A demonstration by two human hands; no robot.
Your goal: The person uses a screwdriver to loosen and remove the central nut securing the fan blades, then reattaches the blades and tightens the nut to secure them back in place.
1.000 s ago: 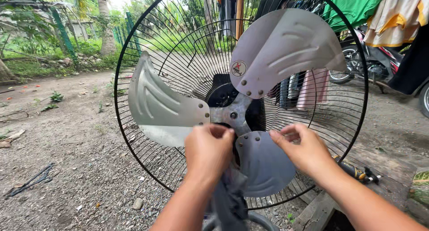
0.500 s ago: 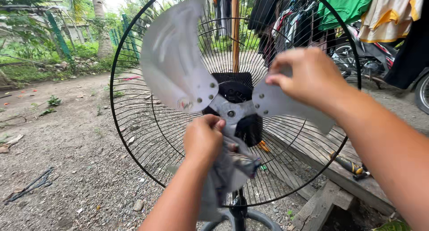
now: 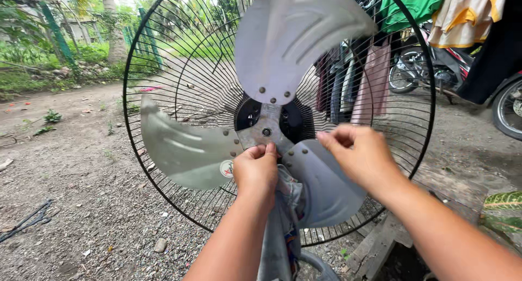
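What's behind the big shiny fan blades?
Behind the three grey metal fan blades stands the round black wire guard, with the dark motor housing at centre. Hands and cloth cover the lower middle.

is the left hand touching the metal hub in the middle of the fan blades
Touching. In the head view, the left hand, bunching a grey cloth, has its fingertips pressed on the lower edge of the hub, with no gap showing.

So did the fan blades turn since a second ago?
Yes. The blades have rotated against the fixed wire guard; the stickered one now sits lower left, not upper right.
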